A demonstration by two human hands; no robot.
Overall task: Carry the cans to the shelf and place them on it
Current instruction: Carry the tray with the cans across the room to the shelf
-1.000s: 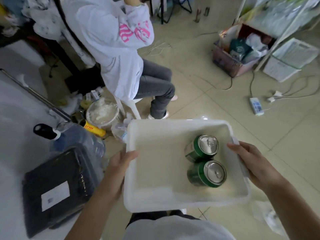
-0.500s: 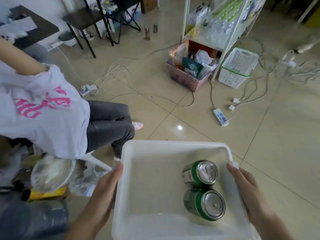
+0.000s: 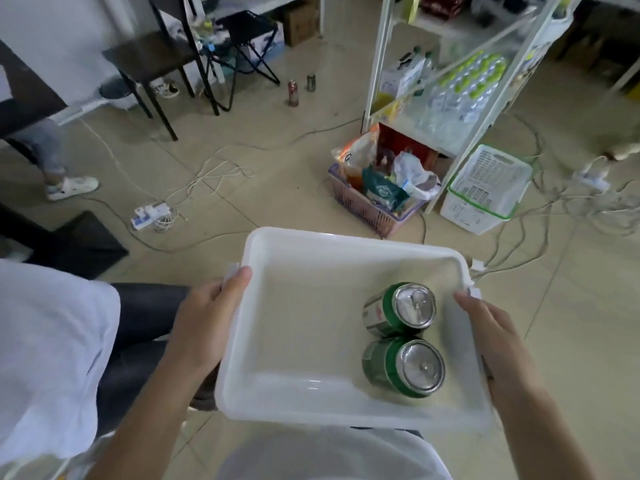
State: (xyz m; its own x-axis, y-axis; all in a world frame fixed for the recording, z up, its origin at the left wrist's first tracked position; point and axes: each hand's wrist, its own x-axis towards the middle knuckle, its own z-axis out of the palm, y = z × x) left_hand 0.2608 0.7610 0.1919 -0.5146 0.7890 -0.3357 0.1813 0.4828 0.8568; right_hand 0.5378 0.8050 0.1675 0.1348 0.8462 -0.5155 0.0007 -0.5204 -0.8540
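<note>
Two green cans stand side by side at the right of a white plastic bin (image 3: 294, 341): the far can (image 3: 401, 310) and the near can (image 3: 405, 367), both with silver tops up. My left hand (image 3: 204, 323) grips the bin's left rim and my right hand (image 3: 491, 344) grips its right rim, holding it in front of my body. A white-framed shelf (image 3: 450, 74) stands ahead at the upper right, with packs of bottled water on it.
A seated person in a white top (image 3: 45, 358) is close on my left. On the floor ahead lie a pink basket of bags (image 3: 374, 206), a white basket (image 3: 485, 192), power strips (image 3: 149, 214) and loose cables. Two cans (image 3: 293, 92) stand farther off near a dark table.
My view has swung right and forward: the seated person slid to the left edge and the shelf and baskets came closer. The bin and cans stay held in both hands.
</note>
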